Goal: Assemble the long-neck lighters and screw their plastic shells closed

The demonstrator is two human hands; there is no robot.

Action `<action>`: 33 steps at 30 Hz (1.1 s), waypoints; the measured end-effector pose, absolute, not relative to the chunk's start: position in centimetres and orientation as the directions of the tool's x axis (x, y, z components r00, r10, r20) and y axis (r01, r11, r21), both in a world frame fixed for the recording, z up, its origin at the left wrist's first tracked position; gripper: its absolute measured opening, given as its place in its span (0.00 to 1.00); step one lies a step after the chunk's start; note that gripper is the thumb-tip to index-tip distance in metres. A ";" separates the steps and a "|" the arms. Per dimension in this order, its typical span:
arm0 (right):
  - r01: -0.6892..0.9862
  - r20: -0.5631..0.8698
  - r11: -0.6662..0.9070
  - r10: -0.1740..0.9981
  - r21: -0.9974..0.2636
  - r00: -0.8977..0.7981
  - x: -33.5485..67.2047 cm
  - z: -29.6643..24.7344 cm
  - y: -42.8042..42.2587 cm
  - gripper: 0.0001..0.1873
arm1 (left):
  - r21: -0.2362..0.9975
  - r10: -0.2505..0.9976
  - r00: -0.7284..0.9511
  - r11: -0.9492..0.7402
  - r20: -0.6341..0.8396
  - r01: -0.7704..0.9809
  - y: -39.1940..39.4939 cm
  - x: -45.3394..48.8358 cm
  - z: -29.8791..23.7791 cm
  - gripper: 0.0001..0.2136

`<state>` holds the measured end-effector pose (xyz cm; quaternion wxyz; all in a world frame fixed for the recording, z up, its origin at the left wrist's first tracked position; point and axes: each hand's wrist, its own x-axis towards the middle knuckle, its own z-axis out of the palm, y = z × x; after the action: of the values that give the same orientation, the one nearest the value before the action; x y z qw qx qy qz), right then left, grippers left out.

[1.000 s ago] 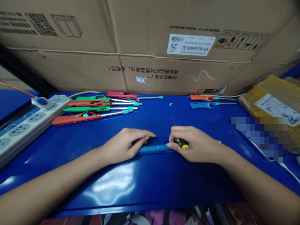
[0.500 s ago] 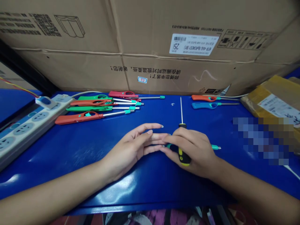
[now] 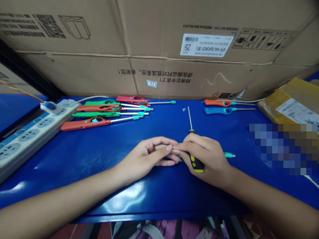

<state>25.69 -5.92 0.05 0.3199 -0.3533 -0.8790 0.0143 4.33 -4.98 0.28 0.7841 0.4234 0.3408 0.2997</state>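
My left hand (image 3: 149,155) rests on the blue table (image 3: 149,192) with its fingers curled. Its thumb and forefinger pinch something small that I cannot make out, right against my right fingertips. My right hand (image 3: 208,156) is closed round a screwdriver (image 3: 195,163) with a black and yellow handle. The screwdriver's thin shaft points away from me. A long lighter lies under my right hand; only its teal tip (image 3: 229,155) shows to the right.
Several red and green long lighters (image 3: 104,114) lie in a pile at the back left. An orange one and a blue one (image 3: 224,107) lie at the back right. A power strip (image 3: 30,132) runs along the left edge. Cardboard boxes (image 3: 174,49) wall the back, and a yellow parcel (image 3: 291,103) sits at the right.
My left hand left the blue lighter's body, stretched its fingers, then curled them into a pinch. The screwdriver swung so its shaft points away, and my right hand now covers the lighter.
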 end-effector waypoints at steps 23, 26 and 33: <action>0.230 0.560 0.555 0.827 -0.800 -0.047 27.2 2.7 -4.7 0.23 | 0.994 0.919 0.389 0.096 -0.067 -0.054 -1.9 2.4 0.2 0.10; -0.054 0.401 0.405 0.913 -0.913 0.073 27.5 3.3 -4.0 0.23 | 0.997 0.936 0.345 0.078 -0.067 -0.016 -1.8 2.3 0.0 0.09; -0.197 0.285 0.281 0.959 -0.939 0.008 27.0 3.5 -3.7 0.10 | 0.999 0.938 0.344 0.024 -0.033 0.029 -2.0 2.4 -0.1 0.06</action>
<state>26.99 -3.67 3.55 0.6083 -0.3662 -0.5198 0.4750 2.43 -1.99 -0.09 0.5807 0.5785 0.4182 0.3914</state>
